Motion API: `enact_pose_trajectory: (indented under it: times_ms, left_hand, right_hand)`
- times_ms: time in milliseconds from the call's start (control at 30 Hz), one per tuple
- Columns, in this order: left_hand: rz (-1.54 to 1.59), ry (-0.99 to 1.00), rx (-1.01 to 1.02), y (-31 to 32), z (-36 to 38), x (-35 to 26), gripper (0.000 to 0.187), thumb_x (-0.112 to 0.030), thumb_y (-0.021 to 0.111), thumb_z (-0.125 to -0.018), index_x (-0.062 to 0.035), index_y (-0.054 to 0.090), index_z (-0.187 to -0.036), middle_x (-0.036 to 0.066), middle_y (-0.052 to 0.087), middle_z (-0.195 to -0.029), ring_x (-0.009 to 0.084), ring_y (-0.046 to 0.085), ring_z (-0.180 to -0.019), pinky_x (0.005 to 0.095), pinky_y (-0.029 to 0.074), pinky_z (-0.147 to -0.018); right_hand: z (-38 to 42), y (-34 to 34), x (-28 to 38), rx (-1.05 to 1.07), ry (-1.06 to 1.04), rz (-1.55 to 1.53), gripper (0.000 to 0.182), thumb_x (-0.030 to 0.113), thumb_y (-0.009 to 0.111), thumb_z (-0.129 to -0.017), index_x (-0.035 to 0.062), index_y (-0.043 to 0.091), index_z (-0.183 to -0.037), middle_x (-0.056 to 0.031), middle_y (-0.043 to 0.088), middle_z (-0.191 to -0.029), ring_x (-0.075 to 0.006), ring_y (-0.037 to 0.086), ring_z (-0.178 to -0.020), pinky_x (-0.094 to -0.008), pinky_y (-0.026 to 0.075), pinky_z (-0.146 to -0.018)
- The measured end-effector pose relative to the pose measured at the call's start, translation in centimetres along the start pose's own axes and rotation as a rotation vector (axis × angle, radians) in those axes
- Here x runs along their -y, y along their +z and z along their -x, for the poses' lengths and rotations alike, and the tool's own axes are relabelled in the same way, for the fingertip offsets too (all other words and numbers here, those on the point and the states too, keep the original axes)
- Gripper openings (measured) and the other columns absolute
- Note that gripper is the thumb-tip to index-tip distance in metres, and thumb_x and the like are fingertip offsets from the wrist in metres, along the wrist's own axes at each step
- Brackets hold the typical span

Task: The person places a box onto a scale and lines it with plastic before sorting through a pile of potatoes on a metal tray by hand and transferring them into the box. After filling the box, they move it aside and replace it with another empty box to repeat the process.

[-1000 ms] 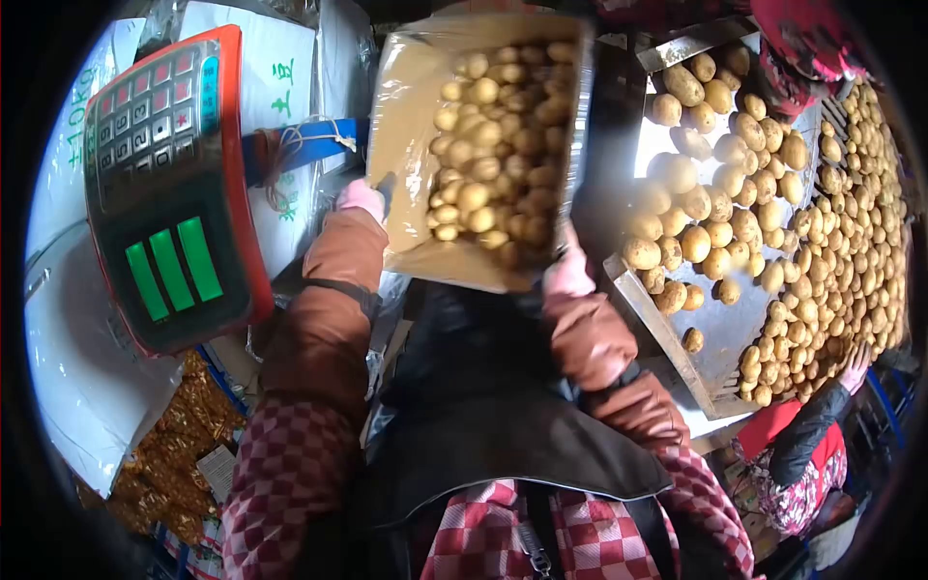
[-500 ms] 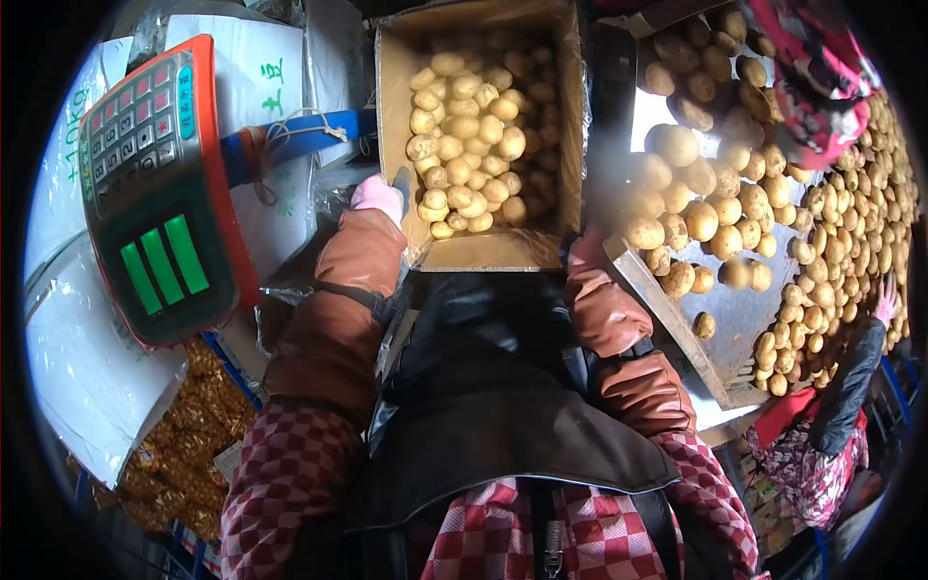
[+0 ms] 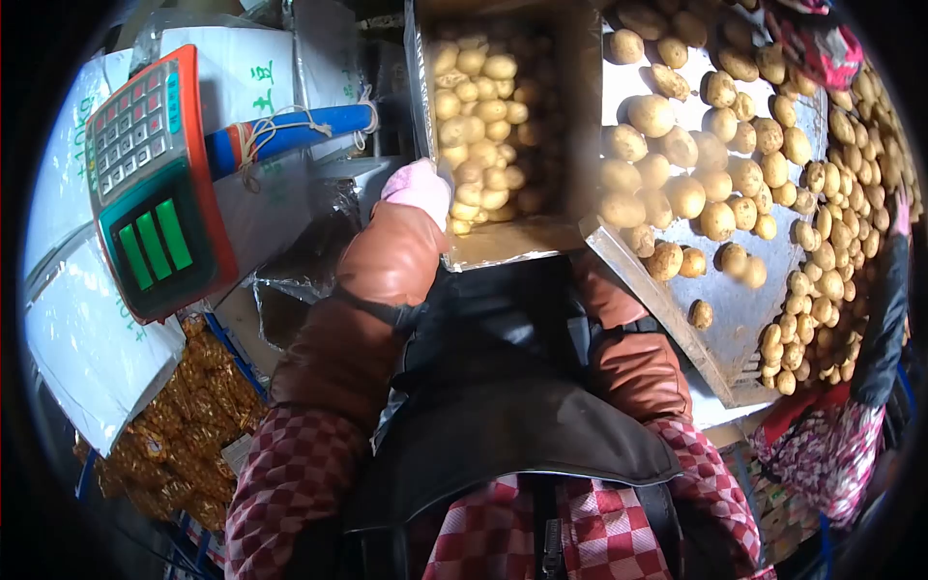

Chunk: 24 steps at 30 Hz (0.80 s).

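Note:
A cardboard box holding many potatoes stands in front of me at the top centre. My left hand, in a pink glove, is at the box's near left corner, against its outer side; its fingers are mostly hidden. On the other side, my right arm reaches toward the box's near right corner, with the right hand hidden between the box and the wooden-edged sorting tray. Loose potatoes are spread over that tray.
A scale display with green digits stands left, on a blue post beside white sacks. Netted bags lie below. Two co-workers reach over potatoes at the right, one with a patterned sleeve.
The box has shifted right and slightly upward in view, and my left hand has moved right with it. My right hand has gone out of sight. Potatoes on the tray have shifted.

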<state>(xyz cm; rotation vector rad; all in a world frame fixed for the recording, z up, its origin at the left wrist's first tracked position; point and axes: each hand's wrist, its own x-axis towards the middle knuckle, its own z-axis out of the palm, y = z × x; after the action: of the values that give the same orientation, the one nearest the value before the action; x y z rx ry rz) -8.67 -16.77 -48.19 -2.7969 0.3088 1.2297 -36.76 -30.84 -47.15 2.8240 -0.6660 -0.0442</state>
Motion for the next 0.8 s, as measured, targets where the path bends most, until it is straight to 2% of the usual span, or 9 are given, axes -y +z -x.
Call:
enact_pose_trajectory:
  times_ms: [167, 267, 333, 433, 467, 500, 533, 567, 800]
  left_hand:
    - [0.263, -0.213, -0.035, 2.0, -4.1, 6.0, 0.037, -0.039, 0.056, -0.094, -0.0177, 0.064, -0.123, 0.020, 0.065, -0.121, 0.0384, 0.060, -0.115, 0.0454, 0.048, -0.097]
    - [0.077, -0.156, -0.202, 2.3, -3.2, 6.2, 0.039, -0.040, 0.059, -0.093, -0.0157, 0.064, -0.123, 0.021, 0.065, -0.120, 0.0403, 0.060, -0.114, 0.0453, 0.049, -0.095]
    - [-0.164, 0.348, -1.034, 1.0, 0.1, 2.9, 0.037, -0.032, 0.061, -0.091, -0.0128, 0.064, -0.123, 0.020, 0.064, -0.122, 0.0403, 0.059, -0.113, 0.0448, 0.049, -0.094]
    - [-0.059, 0.705, -0.419, 2.4, 1.3, -1.0, 0.031, -0.014, 0.056, -0.090, -0.0117, 0.063, -0.121, 0.016, 0.060, -0.128, 0.0373, 0.059, -0.112, 0.0449, 0.049, -0.094]
    - [0.073, 0.816, -0.392, 6.3, 0.9, -1.8, 0.039, -0.008, 0.054, -0.085, -0.0185, 0.062, -0.121, 0.013, 0.061, -0.122, 0.0358, 0.061, -0.105, 0.0489, 0.050, -0.087]
    - [0.111, 0.844, -0.395, 8.9, 0.9, -3.4, 0.033, -0.012, 0.051, -0.089, -0.0209, 0.063, -0.119, 0.011, 0.062, -0.124, 0.0357, 0.062, -0.106, 0.0487, 0.051, -0.086]
    - [0.003, 0.786, -0.210, 9.0, 1.1, -5.3, 0.029, -0.014, 0.054, -0.088, -0.0109, 0.065, -0.115, 0.016, 0.060, -0.131, 0.0363, 0.064, -0.106, 0.0409, 0.052, -0.091]
    - [-0.132, 0.619, -0.058, 9.8, 0.4, -7.9, 0.025, -0.014, 0.057, -0.087, -0.0068, 0.067, -0.108, 0.015, 0.065, -0.122, 0.0356, 0.067, -0.099, 0.0429, 0.055, -0.083]
    - [-0.363, 0.716, 0.053, 14.8, -5.2, -11.7, 0.026, -0.018, 0.050, -0.093, -0.0048, 0.063, -0.111, 0.016, 0.070, -0.104, 0.0311, 0.070, -0.098, 0.0479, 0.057, -0.074]
  right_hand:
    - [1.2, 0.8, 1.0, -0.028, -0.017, 0.134, 0.022, 0.018, 0.056, -0.093, 0.0056, 0.065, -0.108, -0.0086, 0.064, -0.087, -0.0243, 0.063, -0.077, -0.0402, 0.054, -0.065]
    - [2.8, 2.1, 2.1, -0.032, -0.024, 0.229, 0.016, 0.018, 0.057, -0.092, 0.0067, 0.067, -0.098, -0.0063, 0.061, -0.078, -0.0222, 0.060, -0.066, -0.0394, 0.053, -0.056]
    - [3.8, 3.3, 2.3, -0.025, -0.019, 0.312, 0.015, 0.018, 0.058, -0.091, 0.0075, 0.068, -0.092, -0.0048, 0.059, -0.072, -0.0208, 0.058, -0.058, -0.0388, 0.052, -0.050]
    - [5.7, 5.2, 1.7, -0.077, -0.082, 0.245, 0.014, 0.018, 0.058, -0.091, 0.0073, 0.068, -0.093, -0.0047, 0.058, -0.071, -0.0197, 0.058, -0.059, -0.0396, 0.051, -0.049]
    - [6.0, 5.0, 1.4, -0.083, -0.085, 0.230, 0.015, 0.018, 0.059, -0.091, 0.0072, 0.067, -0.096, -0.0051, 0.059, -0.075, -0.0197, 0.058, -0.062, -0.0395, 0.051, -0.052]
    - [5.8, 4.2, 0.9, -0.073, -0.080, 0.181, 0.016, 0.019, 0.059, -0.092, 0.0071, 0.066, -0.099, -0.0055, 0.059, -0.078, -0.0197, 0.059, -0.066, -0.0395, 0.051, -0.055]
    - [6.0, 3.9, 0.8, -0.052, -0.085, 0.160, 0.017, 0.020, 0.059, -0.092, 0.0070, 0.065, -0.102, -0.0059, 0.060, -0.081, -0.0197, 0.059, -0.069, -0.0394, 0.051, -0.057]
    - [5.8, 3.2, 0.3, -0.037, -0.078, 0.103, 0.020, 0.021, 0.059, -0.092, 0.0069, 0.064, -0.105, -0.0062, 0.061, -0.084, -0.0197, 0.059, -0.073, -0.0394, 0.052, -0.060]
    - [7.8, 3.8, -1.4, 0.185, -0.049, -0.378, 0.038, 0.026, 0.061, -0.094, 0.0062, 0.058, -0.126, -0.0089, 0.065, -0.107, -0.0195, 0.062, -0.096, -0.0390, 0.052, -0.080]
